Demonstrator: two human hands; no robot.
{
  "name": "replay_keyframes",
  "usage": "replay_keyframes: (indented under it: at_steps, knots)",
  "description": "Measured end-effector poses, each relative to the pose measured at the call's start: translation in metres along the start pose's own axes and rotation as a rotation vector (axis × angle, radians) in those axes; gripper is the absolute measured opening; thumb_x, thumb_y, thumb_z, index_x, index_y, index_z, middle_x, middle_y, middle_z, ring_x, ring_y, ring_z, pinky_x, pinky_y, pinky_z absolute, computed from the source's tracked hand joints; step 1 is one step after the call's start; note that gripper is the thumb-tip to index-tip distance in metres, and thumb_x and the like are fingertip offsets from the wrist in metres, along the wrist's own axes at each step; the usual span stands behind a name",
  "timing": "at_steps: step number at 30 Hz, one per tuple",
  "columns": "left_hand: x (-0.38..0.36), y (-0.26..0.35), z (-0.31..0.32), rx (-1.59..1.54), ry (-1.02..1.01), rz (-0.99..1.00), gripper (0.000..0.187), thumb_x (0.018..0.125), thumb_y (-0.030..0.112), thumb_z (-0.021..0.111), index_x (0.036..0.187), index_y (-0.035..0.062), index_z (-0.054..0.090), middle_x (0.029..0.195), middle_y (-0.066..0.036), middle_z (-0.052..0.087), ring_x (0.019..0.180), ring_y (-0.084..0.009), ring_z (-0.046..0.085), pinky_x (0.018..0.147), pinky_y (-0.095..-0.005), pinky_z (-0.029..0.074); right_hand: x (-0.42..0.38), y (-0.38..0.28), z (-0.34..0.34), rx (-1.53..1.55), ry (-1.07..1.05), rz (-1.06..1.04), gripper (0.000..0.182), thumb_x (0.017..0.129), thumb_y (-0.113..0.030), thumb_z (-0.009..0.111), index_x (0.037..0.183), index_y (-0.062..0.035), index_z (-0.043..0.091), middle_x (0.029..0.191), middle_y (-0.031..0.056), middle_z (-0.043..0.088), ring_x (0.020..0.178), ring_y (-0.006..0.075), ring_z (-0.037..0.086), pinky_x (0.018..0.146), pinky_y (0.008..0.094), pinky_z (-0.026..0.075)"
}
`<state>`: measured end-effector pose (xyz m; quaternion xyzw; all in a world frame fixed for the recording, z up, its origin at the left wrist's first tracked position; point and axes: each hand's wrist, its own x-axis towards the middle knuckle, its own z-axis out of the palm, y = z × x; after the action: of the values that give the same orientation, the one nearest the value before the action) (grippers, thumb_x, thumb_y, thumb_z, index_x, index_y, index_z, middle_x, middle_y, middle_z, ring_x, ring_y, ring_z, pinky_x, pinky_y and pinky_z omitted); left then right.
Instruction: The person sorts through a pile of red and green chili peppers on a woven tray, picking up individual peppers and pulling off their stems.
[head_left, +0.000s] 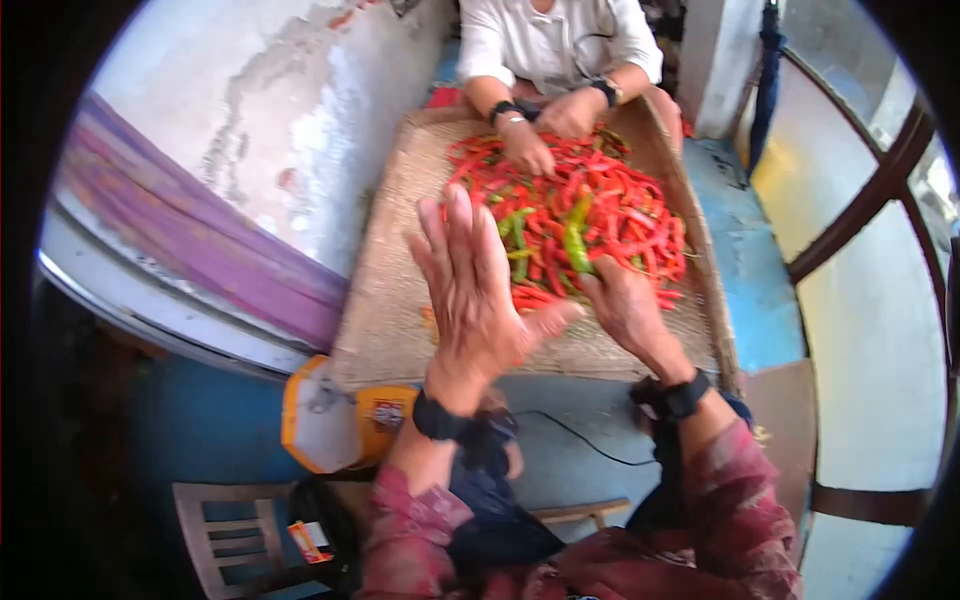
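Note:
My left hand (468,300) is raised with its palm down and its fingers stretched out, holding nothing. It hovers over the near left side of a pile of red chili peppers (625,205). My right hand (632,308) is closed round the lower end of a green chili pepper (576,232), which points up and away from me. More green peppers (516,228) lie among the red ones. The pile rests on a wide woven tray (385,270) with raised edges.
Across the tray sits a person in a white shirt (545,45), whose hands (530,148) are in the peppers. A yellow container (385,415) stands below the tray's near left corner, close to a wooden chair (235,530). A cable (575,430) runs across the blue floor.

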<state>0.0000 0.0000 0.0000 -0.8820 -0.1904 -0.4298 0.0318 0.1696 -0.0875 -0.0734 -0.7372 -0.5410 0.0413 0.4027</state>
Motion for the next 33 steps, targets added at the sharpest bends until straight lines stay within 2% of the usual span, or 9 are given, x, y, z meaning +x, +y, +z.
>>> replay_keyframes:
  at_steps: [3,6,9,11,19,23,26,31,33]
  knots:
    - [0.022,0.019,-0.08,0.187,0.189,0.198,0.127,0.068,0.075,0.058,0.144,0.0045,-0.014,0.151,-0.022,-0.009,0.139,-0.0391,0.004,0.113,-0.0501,0.006,0.001,-0.009,0.003,0.015,0.042,-0.044,0.02,0.086,-0.021,0.058,0.083,-0.0017,0.052,0.06,0.0223,0.056,0.059,0.0403,0.059,0.052,0.0472,0.046]
    - [0.04,0.02,-0.1,-0.134,0.4,0.046,0.131,0.065,0.072,0.064,0.143,0.0098,-0.021,0.152,-0.017,-0.014,0.14,-0.0364,0.003,0.112,-0.0489,0.018,-0.011,-0.013,-0.004,-0.003,0.01,-0.048,0.019,0.086,-0.019,0.057,0.084,-0.0015,0.052,0.06,0.0222,0.056,0.059,0.0398,0.059,0.052,0.0469,0.046]
    - [0.112,-0.016,-0.099,0.524,0.311,0.218,0.121,0.066,0.076,0.057,0.147,0.0077,-0.002,0.153,-0.019,0.001,0.139,-0.0417,0.003,0.109,-0.0573,0.012,-0.013,-0.013,-0.002,-0.028,-0.009,-0.026,0.018,0.086,-0.018,0.058,0.085,-0.0014,0.051,0.06,0.0224,0.056,0.06,0.0396,0.06,0.053,0.0466,0.047]
    - [0.16,-0.062,-0.062,0.462,0.331,0.258,0.112,0.068,0.074,0.057,0.148,0.0119,0.009,0.154,-0.016,0.007,0.14,-0.0413,-0.001,0.101,-0.07,0.002,-0.01,-0.013,-0.002,-0.046,-0.053,0.009,0.018,0.086,-0.018,0.058,0.086,-0.0014,0.051,0.059,0.0226,0.057,0.06,0.0399,0.06,0.053,0.0473,0.047]
    - [0.15,-0.065,-0.022,0.542,0.115,0.155,0.107,0.07,0.071,0.057,0.147,0.0084,0.015,0.152,-0.016,0.016,0.14,-0.04,0.007,0.102,-0.0692,0.01,-0.012,-0.016,0.002,-0.011,-0.037,-0.04,0.02,0.086,-0.019,0.058,0.088,-0.0016,0.05,0.059,0.0226,0.057,0.059,0.0406,0.059,0.053,0.0477,0.047]
    - [0.111,0.001,-0.08,0.189,-0.201,0.296,0.069,0.069,0.046,0.074,0.119,0.0036,0.055,0.113,-0.018,0.059,0.103,-0.0322,0.059,0.082,-0.0423,0.049,-0.019,-0.023,-0.004,-0.018,-0.083,-0.026,0.019,0.084,-0.018,0.058,0.086,-0.0022,0.048,0.059,0.0213,0.056,0.059,0.0399,0.06,0.052,0.0474,0.047]
    - [0.089,0.032,-0.107,0.179,-0.302,0.305,0.034,0.074,0.036,0.073,0.073,0.0052,0.058,0.06,-0.011,0.055,0.055,-0.0314,0.058,0.051,-0.039,0.047,-0.019,-0.019,-0.004,-0.008,-0.062,-0.049,0.018,0.084,-0.015,0.058,0.086,-0.0023,0.047,0.058,0.0211,0.056,0.058,0.0398,0.059,0.05,0.0472,0.046]
    - [0.15,-0.057,-0.04,0.412,-0.193,0.055,0.028,0.09,0.028,0.054,0.073,0.0059,0.053,0.067,-0.019,0.055,0.061,-0.0383,0.056,0.049,-0.0433,0.042,-0.015,-0.023,-0.001,-0.039,-0.092,-0.028,0.017,0.084,-0.015,0.058,0.086,-0.0023,0.046,0.056,0.0197,0.053,0.055,0.0376,0.058,0.048,0.0459,0.045]
    - [0.126,-0.053,-0.028,0.121,-0.161,0.107,0.022,0.09,0.023,0.052,0.076,0.0054,0.054,0.067,-0.021,0.054,0.062,-0.04,0.055,0.048,-0.0445,0.041,-0.017,-0.02,0.003,-0.034,-0.025,-0.081,0.018,0.084,-0.017,0.058,0.085,-0.003,0.046,0.056,0.0194,0.054,0.055,0.0378,0.058,0.048,0.0467,0.046]
